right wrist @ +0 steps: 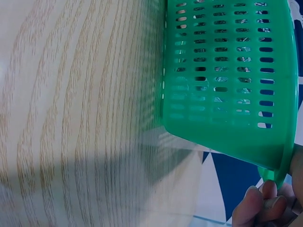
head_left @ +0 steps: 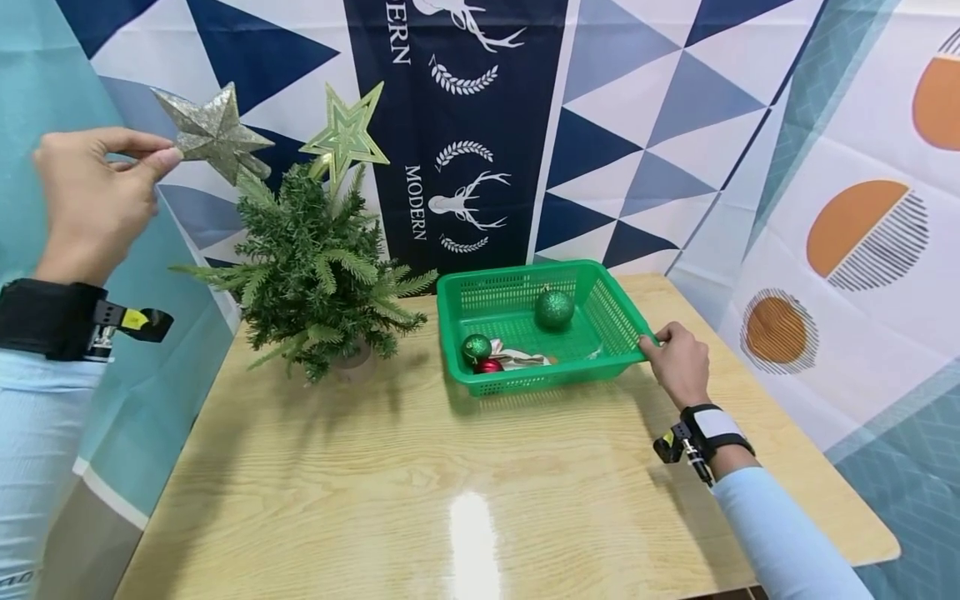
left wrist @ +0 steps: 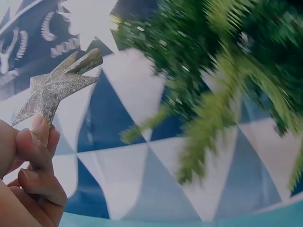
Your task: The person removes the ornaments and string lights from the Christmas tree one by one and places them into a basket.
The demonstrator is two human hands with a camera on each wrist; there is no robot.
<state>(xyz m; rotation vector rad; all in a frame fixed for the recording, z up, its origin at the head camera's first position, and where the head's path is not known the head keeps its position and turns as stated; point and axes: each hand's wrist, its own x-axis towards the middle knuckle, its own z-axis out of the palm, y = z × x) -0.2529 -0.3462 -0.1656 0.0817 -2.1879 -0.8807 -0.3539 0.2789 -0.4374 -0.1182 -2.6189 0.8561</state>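
Observation:
Raised at the left of the head view, my left hand pinches one point of a glittery silver star tree topper between thumb and fingers. The topper has a short hollow stem, which shows in the left wrist view pointing away from the hand. Just right of it stands a small artificial Christmas tree with a pale gold star at its tip. My right hand grips the rim of a green plastic basket at its front right corner, fingers curled under the edge in the right wrist view.
Inside the basket lie a large green glitter ball, a smaller green ball, a red ball and a whitish item. Tree and basket stand towards the back of a wooden table. Patterned cloth hangs behind it.

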